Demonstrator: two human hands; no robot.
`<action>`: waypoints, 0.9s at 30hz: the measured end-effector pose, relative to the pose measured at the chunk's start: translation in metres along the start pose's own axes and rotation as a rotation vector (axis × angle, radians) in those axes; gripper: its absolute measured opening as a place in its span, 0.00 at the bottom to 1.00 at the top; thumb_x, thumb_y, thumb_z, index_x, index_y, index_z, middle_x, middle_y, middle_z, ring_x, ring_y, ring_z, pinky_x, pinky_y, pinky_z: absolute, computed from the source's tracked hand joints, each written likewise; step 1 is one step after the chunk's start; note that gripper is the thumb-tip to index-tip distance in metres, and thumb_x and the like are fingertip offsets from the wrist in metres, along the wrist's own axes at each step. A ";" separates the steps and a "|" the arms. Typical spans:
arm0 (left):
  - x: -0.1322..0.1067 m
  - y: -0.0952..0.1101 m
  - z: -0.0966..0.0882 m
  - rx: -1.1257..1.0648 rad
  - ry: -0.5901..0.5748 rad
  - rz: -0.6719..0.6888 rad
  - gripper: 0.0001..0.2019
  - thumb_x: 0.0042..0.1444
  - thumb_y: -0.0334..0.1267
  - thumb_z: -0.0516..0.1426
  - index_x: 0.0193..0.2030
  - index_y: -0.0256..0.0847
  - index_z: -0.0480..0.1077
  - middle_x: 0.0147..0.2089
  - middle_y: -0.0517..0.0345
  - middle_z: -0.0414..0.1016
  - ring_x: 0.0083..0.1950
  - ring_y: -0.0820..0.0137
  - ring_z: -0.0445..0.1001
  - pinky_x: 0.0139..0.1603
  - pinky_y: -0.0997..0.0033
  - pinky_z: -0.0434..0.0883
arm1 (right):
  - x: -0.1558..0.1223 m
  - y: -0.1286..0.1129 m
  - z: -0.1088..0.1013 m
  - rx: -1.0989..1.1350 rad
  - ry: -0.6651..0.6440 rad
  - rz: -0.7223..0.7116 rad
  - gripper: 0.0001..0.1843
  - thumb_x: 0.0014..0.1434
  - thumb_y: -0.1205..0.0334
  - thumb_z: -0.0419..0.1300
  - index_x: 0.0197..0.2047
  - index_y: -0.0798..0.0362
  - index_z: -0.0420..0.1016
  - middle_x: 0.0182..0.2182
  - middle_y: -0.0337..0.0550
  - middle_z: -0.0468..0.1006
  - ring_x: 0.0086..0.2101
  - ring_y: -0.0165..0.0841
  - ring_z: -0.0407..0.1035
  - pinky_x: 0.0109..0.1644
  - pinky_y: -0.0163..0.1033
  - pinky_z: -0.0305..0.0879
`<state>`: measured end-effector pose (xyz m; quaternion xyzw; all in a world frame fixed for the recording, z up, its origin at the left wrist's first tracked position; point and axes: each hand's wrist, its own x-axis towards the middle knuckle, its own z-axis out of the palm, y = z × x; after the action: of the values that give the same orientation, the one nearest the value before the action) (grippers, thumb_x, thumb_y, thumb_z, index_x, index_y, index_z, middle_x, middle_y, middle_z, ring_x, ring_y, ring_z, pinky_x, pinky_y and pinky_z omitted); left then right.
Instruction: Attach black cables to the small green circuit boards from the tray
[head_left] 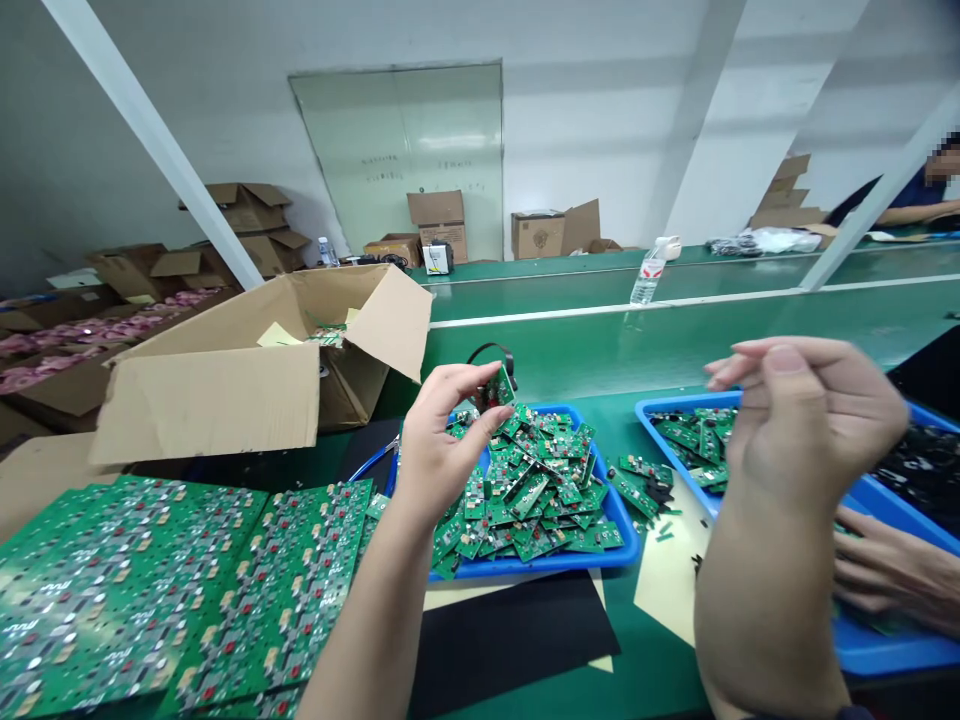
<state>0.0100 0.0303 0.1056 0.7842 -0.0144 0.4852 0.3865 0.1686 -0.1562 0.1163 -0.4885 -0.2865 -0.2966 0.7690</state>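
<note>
My left hand (pixel 442 440) is raised over a blue tray (pixel 626 550) heaped with small green circuit boards. Its fingers pinch one small green board (pixel 498 388) with a black cable looping off it. My right hand (pixel 802 420) is lifted at the right, fingers loosely curled and apart, and I see nothing in it. It hangs in front of a second blue tray (pixel 885 650) holding more green boards and black parts.
Large green panel boards (pixel 172 590) lie at the front left. An open cardboard box (pixel 247 370) stands behind them. Another person's hand (pixel 892 575) rests in the right tray. A water bottle (pixel 647 275) stands on the green conveyor. Black and yellow sheets (pixel 517 630) lie below the trays.
</note>
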 end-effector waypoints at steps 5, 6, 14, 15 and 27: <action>-0.002 0.009 0.008 0.178 -0.121 0.201 0.16 0.56 0.31 0.61 0.52 0.43 0.71 0.43 0.54 0.72 0.44 0.69 0.73 0.46 0.68 0.74 | -0.032 -0.014 0.022 -0.079 -0.687 0.185 0.05 0.58 0.63 0.61 0.34 0.51 0.79 0.25 0.38 0.77 0.25 0.30 0.71 0.30 0.35 0.67; -0.002 0.011 0.010 0.192 -0.150 0.228 0.16 0.57 0.30 0.61 0.52 0.42 0.71 0.43 0.54 0.72 0.44 0.69 0.73 0.46 0.68 0.74 | -0.038 -0.014 0.026 -0.064 -0.742 0.219 0.05 0.58 0.62 0.61 0.35 0.52 0.78 0.26 0.39 0.78 0.27 0.30 0.72 0.32 0.35 0.68; -0.004 0.012 0.017 0.222 -0.230 0.305 0.16 0.59 0.30 0.59 0.54 0.41 0.69 0.44 0.52 0.72 0.45 0.67 0.72 0.44 0.65 0.74 | -0.044 -0.002 0.035 0.153 -0.631 0.368 0.01 0.55 0.67 0.62 0.32 0.52 0.74 0.24 0.36 0.74 0.24 0.27 0.68 0.30 0.31 0.68; -0.004 0.011 0.017 0.227 -0.231 0.302 0.15 0.59 0.30 0.59 0.54 0.41 0.69 0.44 0.52 0.71 0.45 0.67 0.72 0.44 0.65 0.74 | -0.042 -0.002 0.034 0.159 -0.628 0.370 0.02 0.54 0.68 0.63 0.31 0.52 0.74 0.24 0.35 0.74 0.24 0.27 0.68 0.30 0.31 0.67; -0.004 0.001 0.017 0.262 -0.175 0.231 0.14 0.60 0.34 0.59 0.53 0.40 0.70 0.41 0.53 0.72 0.40 0.70 0.73 0.40 0.69 0.75 | -0.041 -0.004 0.031 0.313 -0.994 0.357 0.11 0.61 0.72 0.55 0.44 0.49 0.70 0.25 0.33 0.72 0.25 0.25 0.67 0.30 0.30 0.65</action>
<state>0.0202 0.0183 0.0992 0.8601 -0.0745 0.4540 0.2202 0.1339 -0.1222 0.1000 -0.4906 -0.5687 0.1509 0.6427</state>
